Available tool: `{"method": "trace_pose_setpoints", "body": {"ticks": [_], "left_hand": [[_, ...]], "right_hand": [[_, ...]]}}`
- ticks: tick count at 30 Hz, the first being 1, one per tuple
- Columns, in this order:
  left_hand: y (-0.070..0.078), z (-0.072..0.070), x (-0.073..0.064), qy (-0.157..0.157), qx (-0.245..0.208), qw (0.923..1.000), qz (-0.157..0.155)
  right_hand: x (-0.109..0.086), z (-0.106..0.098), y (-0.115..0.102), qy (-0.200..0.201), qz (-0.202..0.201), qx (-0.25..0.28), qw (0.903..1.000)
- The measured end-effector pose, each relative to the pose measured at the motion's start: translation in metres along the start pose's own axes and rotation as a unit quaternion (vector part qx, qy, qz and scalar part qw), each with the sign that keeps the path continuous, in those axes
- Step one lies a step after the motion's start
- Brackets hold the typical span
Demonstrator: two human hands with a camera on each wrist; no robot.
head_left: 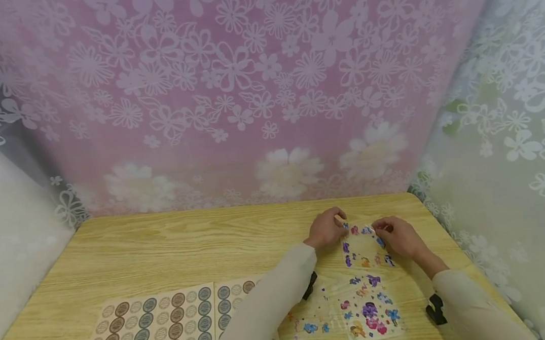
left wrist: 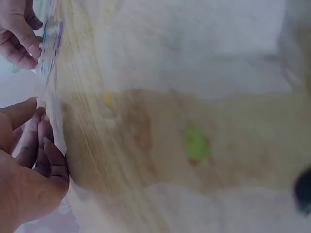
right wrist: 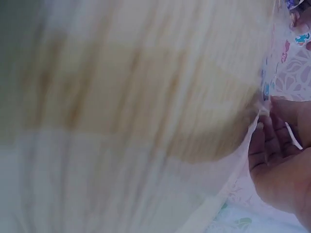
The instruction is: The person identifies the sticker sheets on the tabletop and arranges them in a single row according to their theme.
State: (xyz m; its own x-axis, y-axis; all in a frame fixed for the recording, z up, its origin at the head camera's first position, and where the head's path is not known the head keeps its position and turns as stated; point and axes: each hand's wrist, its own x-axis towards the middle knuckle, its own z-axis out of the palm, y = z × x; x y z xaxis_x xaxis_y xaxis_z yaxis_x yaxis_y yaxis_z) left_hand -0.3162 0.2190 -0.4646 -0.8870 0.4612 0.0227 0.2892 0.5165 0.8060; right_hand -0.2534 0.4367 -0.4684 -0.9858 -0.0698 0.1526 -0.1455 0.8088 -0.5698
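Observation:
Toward the table's far right, both hands hold a clear sticker sheet printed with small colourful pony figures. My left hand pinches its upper left corner between thumb and fingers; in the left wrist view that hand has its fingertips together at the clear edge. The right hand grips the upper right corner, and the right wrist view shows this hand with thumb and fingers closed on the film. A second clear pony sticker sheet lies on the table just nearer the body.
Another clear sheet with small stickers lies left of that one, partly behind the left sleeve. Cream sheets of round brown and blue labels cover the front left of the wooden table. Flowered curtains hang behind and at the sides.

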Motion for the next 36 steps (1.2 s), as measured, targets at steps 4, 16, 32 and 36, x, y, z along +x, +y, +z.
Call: {"method": "trace_pose_setpoints", "body": {"ticks": [4,16,32,36], "left_hand": [[-0.001,-0.002,-0.001,0.02,-0.007,0.9996,0.019],[0.021,-0.009,-0.009,0.029,-0.057,0.9926,0.103],[0.072,0.027,-0.048,-0.092,0.043,0.9916,0.08],[0.07,0.036,-0.054,-0.122,0.078,0.9857,0.087]], "right_hand": [[-0.001,-0.003,-0.002,0.026,-0.014,-0.005,0.9995],[-0.012,-0.038,-0.009,0.045,-0.068,-0.004,0.9966],[-0.061,-0.093,0.022,-0.117,-0.052,0.042,0.9909],[-0.07,-0.093,0.034,-0.173,-0.043,0.071,0.9814]]}}
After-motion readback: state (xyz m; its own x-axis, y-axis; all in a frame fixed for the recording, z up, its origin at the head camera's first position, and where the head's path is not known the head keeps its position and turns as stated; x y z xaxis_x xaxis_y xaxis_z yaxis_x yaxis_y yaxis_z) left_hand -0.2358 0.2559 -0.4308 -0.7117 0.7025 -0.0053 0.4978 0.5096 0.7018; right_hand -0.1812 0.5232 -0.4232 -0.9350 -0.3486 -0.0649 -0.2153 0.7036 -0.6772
